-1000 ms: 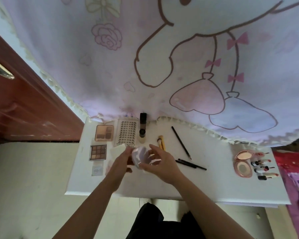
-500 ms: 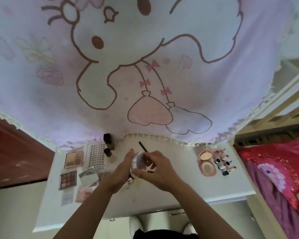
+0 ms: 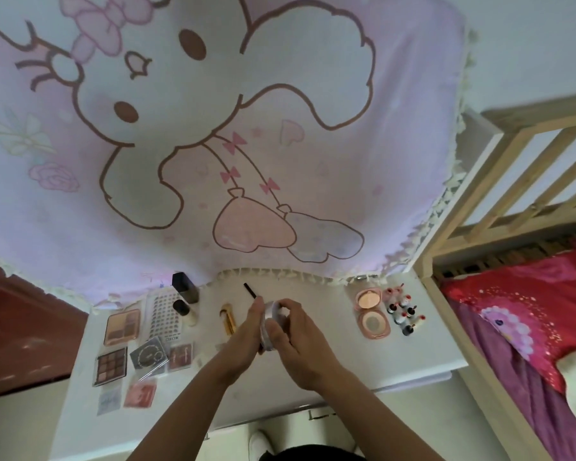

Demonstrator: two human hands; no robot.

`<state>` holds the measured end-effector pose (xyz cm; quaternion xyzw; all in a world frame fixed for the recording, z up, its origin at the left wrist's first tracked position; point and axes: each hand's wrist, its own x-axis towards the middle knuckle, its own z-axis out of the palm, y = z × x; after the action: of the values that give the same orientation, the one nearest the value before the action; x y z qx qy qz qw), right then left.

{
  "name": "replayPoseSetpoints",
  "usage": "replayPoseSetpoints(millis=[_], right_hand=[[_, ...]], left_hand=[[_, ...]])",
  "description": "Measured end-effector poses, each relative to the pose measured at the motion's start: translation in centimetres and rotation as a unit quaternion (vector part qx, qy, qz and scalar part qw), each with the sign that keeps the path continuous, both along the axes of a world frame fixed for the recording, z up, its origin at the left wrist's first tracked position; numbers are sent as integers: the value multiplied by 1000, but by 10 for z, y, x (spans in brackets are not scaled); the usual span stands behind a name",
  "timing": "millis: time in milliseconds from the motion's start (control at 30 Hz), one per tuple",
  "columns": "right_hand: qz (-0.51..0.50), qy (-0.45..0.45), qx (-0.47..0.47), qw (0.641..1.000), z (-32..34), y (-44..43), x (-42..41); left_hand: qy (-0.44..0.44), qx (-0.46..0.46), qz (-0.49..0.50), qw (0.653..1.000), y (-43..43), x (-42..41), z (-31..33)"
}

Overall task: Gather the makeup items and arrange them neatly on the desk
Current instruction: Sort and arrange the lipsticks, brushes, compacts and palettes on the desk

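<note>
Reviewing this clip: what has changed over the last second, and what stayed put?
Both hands still hold the round clear jar, but have carried it rightward past the gold tube, covering most of the black pencils. The left hand lies flat against it; the right hand curls round it. Eyeshadow palettes, pink compact and lipsticks stayed put.

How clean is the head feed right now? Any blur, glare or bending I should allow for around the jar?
Head view: strong wide-angle bending, the bed frame rails splay and the desk edge bows. Head view: light is soft and even, with no hard glare. Head view: the round jar between the left hand and right hand looks soft and is mostly covered. The lipsticks are fuzzy.
</note>
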<state>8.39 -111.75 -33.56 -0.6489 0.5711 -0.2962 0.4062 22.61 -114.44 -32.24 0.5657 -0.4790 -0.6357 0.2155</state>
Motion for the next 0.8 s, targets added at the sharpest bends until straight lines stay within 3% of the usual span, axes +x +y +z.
replayPoseSetpoints(millis=[167,267,367,433,533,633,800], right_hand=[[-65,49,-92,992,2,5,2],[8,108,-176,978,2,-3,-10],[96,159,-200,962,12,-14,-22],[140,142,-159,967,20,-18,-27],[133,30,-3,991,32,-18,-32],[101,43,86,990,41,-20,-31],[118,41,62,990,41,-20,-34]], left_hand=[[20,19,8,1000,3,-11,9],[60,43,26,997,6,-9,14],[94,53,78,991,9,-5,13],[105,41,96,989,8,-4,12],[87,22,95,991,4,0,12],[62,14,74,995,2,1,11],[25,11,37,999,2,6,3]])
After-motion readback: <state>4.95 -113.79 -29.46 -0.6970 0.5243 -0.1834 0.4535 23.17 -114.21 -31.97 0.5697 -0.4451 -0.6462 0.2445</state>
